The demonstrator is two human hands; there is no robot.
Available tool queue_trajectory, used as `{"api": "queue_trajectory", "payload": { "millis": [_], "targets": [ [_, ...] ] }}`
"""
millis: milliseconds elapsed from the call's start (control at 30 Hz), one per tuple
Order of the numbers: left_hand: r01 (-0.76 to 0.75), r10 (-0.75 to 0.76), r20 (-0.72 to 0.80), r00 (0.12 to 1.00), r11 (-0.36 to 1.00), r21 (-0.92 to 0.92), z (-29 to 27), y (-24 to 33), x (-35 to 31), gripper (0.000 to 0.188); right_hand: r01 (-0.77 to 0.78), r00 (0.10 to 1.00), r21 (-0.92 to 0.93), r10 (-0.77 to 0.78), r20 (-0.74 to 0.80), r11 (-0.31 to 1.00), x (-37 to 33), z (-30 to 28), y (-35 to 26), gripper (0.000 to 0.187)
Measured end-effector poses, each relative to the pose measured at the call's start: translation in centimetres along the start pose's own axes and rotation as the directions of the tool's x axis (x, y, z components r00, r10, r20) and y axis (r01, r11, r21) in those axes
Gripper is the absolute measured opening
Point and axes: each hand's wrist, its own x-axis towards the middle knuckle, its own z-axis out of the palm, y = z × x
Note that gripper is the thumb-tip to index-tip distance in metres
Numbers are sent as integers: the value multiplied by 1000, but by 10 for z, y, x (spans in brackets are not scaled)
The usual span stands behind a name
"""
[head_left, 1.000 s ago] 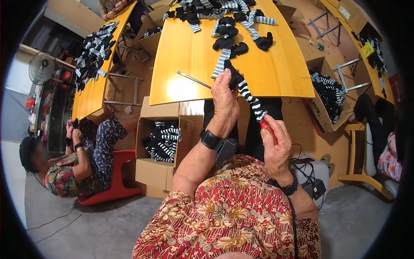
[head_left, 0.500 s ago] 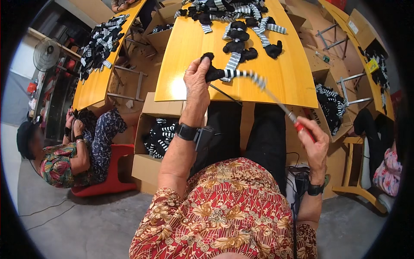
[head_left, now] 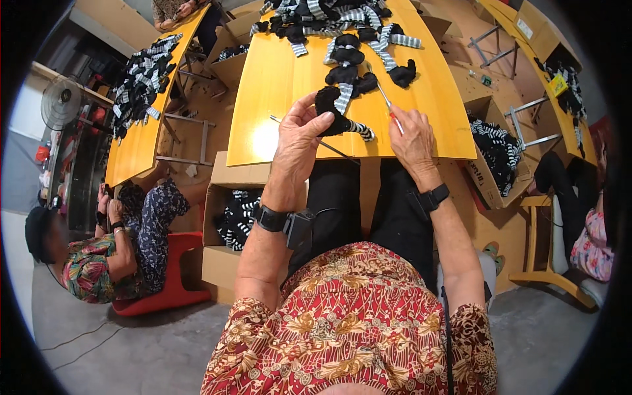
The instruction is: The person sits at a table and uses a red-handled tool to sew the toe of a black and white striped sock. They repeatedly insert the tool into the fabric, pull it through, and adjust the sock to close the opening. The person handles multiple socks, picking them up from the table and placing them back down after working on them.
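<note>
My left hand (head_left: 299,135) pinches a black sock (head_left: 332,118) by its foot, just above the table's near edge. Its black-and-white striped leg (head_left: 361,130) droops to the right, clear of any tool. In my closed right hand (head_left: 411,135) is a thin metal rod tool with a red handle (head_left: 395,121). The rod points up and left, its tip near the socks lying on the table. Grey-striped black socks (head_left: 343,76) lie just beyond my hands. A slim dark rod (head_left: 339,151) lies across the table edge below the held sock.
More socks are heaped at the far end of the yellow table (head_left: 438,125). Cardboard boxes of striped socks stand by my left leg (head_left: 220,266) and at the right (head_left: 490,178). A co-worker (head_left: 99,260) sits at left on a red chair (head_left: 178,276); another person (head_left: 589,247) sits at right.
The striped leg, stretched to the rod's tip before, now hangs loose from my left hand. My right hand has moved up and left, bringing the tool over the table.
</note>
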Motion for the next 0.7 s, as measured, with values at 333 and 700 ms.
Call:
{"api": "queue_trajectory", "payload": {
  "millis": [333, 700],
  "targets": [
    [-13, -28, 219, 975, 983, 185, 24, 3, -15, 59, -471, 870, 793, 59, 489, 387, 37, -58, -77, 19],
    [9, -2, -48, 999, 988, 154, 7, -19, -16, 14, -560, 819, 828, 163, 550, 21, 30, -45, -81, 17]
  ]
}}
